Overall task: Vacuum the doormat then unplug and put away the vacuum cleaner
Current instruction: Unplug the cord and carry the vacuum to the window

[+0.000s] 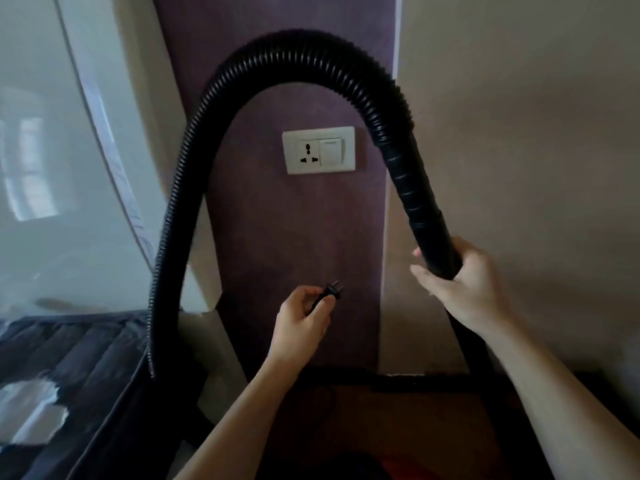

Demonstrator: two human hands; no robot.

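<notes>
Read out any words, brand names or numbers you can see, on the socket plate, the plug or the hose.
None can be read.
socket plate: a faint mark atop its switch, too blurred to read.
plug: too small to tell.
hose: no lettering shows.

The hose (304,46) arches in front of the wall, over the socket plate (318,150). One leg drops at the left, the other at the right, where the right hand (464,285) grips its stiff end. Below the plate and apart from it, between the two legs, the left hand (301,323) pinches the plug (330,292) (prongs pointing up and rightward). A tall unit (52,168) stands left of the hose.
</notes>
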